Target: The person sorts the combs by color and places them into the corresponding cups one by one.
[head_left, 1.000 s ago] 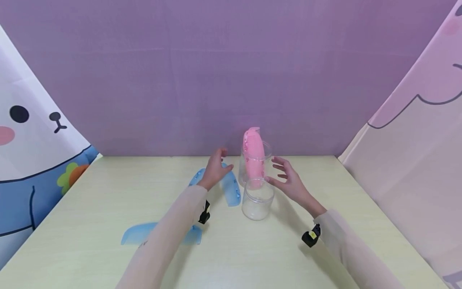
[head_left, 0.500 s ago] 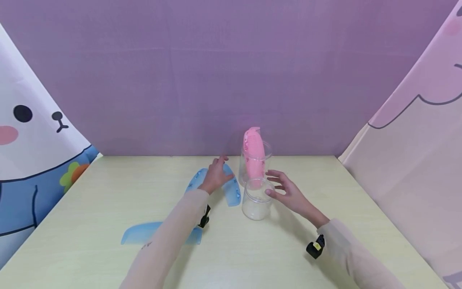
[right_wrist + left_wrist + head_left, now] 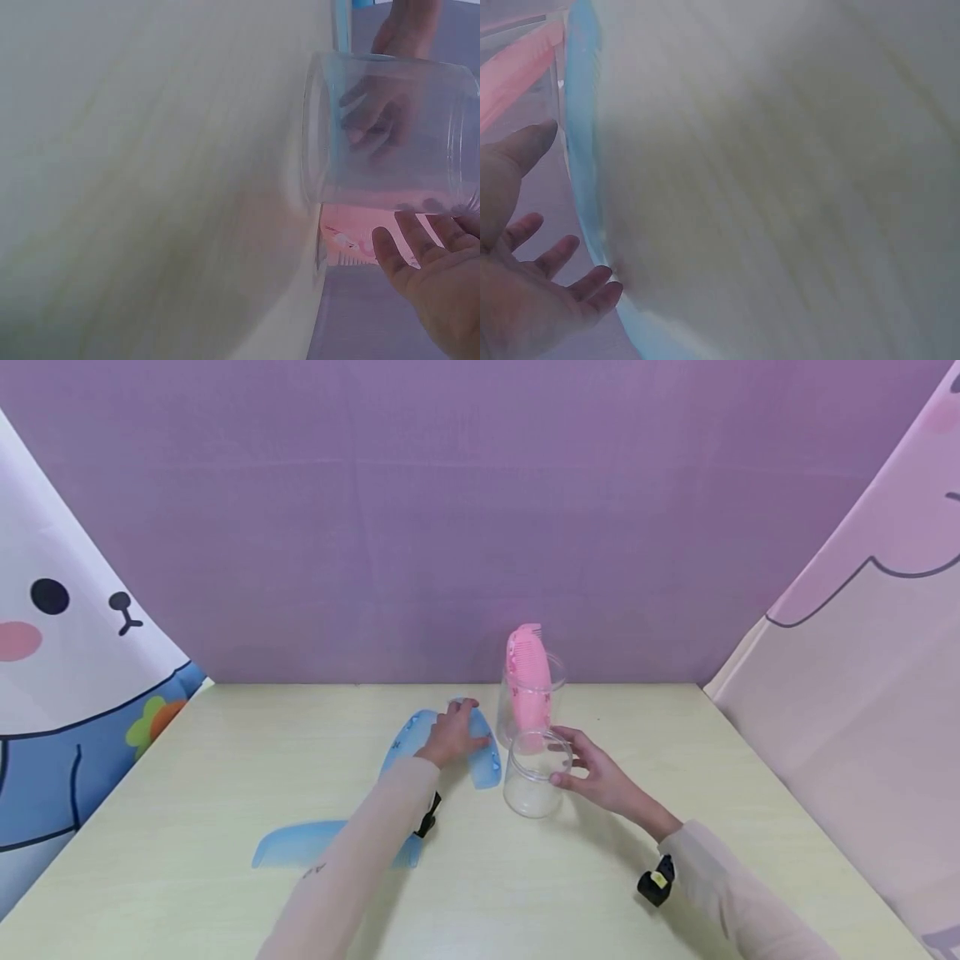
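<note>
My left hand [image 3: 450,737] reaches down over a blue comb [image 3: 487,770] on the table, thumb on its right side and fingers near its far end. In the left wrist view the fingers are spread apart beside the comb's blue edge [image 3: 585,142]. My right hand [image 3: 602,777] is at the right side of a short clear plastic jar [image 3: 531,800], thumb and fingertips right at its rim. The right wrist view shows the fingers extended along the jar's wall [image 3: 390,187]. Behind it, a pink comb [image 3: 528,662] stands upright in a second clear jar [image 3: 504,714].
Another blue comb [image 3: 405,745] lies left of my left hand, partly behind the sleeve. Nearer the front, a third blue comb [image 3: 300,842] passes under the left forearm. A purple cloth [image 3: 337,527] rises at the table's back edge, with printed cloths on both sides.
My left hand has come down and slightly nearer onto the blue comb. The right hand has lowered toward me, from beside the rear jar to the front jar's rim. Jars and combs stay put.
</note>
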Demonstrator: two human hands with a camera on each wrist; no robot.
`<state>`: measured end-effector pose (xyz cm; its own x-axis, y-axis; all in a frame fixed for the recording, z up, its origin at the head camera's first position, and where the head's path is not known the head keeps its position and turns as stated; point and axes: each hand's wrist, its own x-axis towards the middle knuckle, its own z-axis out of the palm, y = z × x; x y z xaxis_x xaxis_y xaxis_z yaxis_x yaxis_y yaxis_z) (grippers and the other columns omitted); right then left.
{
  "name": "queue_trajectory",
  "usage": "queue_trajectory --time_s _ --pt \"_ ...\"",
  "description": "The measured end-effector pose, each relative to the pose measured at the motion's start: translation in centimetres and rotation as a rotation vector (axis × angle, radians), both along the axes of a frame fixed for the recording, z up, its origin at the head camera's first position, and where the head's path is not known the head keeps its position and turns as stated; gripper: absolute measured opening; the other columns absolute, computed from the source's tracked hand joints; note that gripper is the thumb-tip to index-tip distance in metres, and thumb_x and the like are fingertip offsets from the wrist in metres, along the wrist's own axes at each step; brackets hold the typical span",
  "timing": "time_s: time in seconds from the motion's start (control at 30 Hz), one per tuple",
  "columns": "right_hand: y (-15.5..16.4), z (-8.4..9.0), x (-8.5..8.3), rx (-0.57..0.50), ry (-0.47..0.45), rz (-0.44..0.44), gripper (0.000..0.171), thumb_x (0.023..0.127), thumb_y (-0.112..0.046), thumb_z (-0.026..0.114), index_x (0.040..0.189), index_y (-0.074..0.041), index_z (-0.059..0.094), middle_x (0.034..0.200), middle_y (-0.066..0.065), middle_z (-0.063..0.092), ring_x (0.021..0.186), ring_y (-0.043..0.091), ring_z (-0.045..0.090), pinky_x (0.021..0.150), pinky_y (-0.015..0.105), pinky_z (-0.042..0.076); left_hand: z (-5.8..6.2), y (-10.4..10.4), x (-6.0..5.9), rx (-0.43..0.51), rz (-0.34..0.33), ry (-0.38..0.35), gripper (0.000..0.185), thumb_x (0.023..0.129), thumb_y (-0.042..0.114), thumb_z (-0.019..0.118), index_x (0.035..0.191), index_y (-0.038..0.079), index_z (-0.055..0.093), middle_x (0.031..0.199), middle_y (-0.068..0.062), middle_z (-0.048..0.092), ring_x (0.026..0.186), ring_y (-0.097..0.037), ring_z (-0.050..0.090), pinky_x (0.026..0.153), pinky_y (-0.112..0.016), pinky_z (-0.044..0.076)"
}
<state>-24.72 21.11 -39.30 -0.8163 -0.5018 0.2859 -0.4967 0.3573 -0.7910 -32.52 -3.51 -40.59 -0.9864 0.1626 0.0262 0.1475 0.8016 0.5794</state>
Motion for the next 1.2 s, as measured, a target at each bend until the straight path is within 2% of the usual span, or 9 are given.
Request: queue_trajectory --time_s 0.23,0.43,0.7,0.93,1.2 --pt "-0.1 -0.2 0.0 -0.012 -0.043 -0.002 0.068 0.08 -0.013 0.068 0.137 -0.004 0.032 0.134 0.023 0.043 0.121 0.041 0.042 0.094 0.058 0.039 -0.3 0.3 -0.1 -0.043 -0.016 0.026 0.067 0.08 0.033 0.069 0.134 0.012 0.036 0.135 -0.02 0.038 0.113 -0.043 0.043 0.097 -0.058 0.035" --pt "0.0 -0.3 0.1 -0.005 -0.052 0.0 0.067 0.081 -0.015 0.068 0.137 -0.005 0.032 0.134 0.023 0.043 0.121 0.038 0.044 0.094 0.057 0.04 -0.5 0.6 0.0 -0.082 -0.013 0.056 0.068 0.079 0.038 0.069 0.133 0.011 0.038 0.132 -0.02 0.042 0.112 -0.044 0.044 0.094 -0.059 0.037" --pt "-0.1 -0.3 0.0 -0.021 -0.056 0.008 0.067 0.081 -0.014 0.068 0.136 -0.006 0.032 0.134 0.025 0.043 0.121 0.04 0.043 0.093 0.057 0.041 -0.3 1.0 0.4 -0.121 0.025 0.02 0.07 0.078 0.042 0.068 0.134 0.013 0.036 0.133 -0.018 0.04 0.117 -0.041 0.04 0.1 -0.057 0.033" --pt "-0.2 -0.1 0.0 -0.009 -0.055 0.001 0.067 0.08 -0.014 0.069 0.136 -0.006 0.032 0.134 0.024 0.042 0.121 0.038 0.044 0.093 0.054 0.042 -0.2 0.9 0.3 -0.09 0.037 0.025 0.072 0.075 0.039 0.073 0.133 0.011 0.039 0.131 -0.019 0.042 0.116 -0.041 0.041 0.099 -0.057 0.033" --pt "-0.2 0.0 0.1 -0.003 -0.056 -0.001 0.068 0.08 -0.014 0.069 0.136 -0.006 0.033 0.135 0.023 0.042 0.122 0.038 0.044 0.093 0.054 0.042 0.0 0.9 0.0 -0.025 0.043 -0.017 0.076 0.071 0.032 0.077 0.133 0.012 0.038 0.131 -0.019 0.042 0.117 -0.04 0.039 0.099 -0.057 0.032"
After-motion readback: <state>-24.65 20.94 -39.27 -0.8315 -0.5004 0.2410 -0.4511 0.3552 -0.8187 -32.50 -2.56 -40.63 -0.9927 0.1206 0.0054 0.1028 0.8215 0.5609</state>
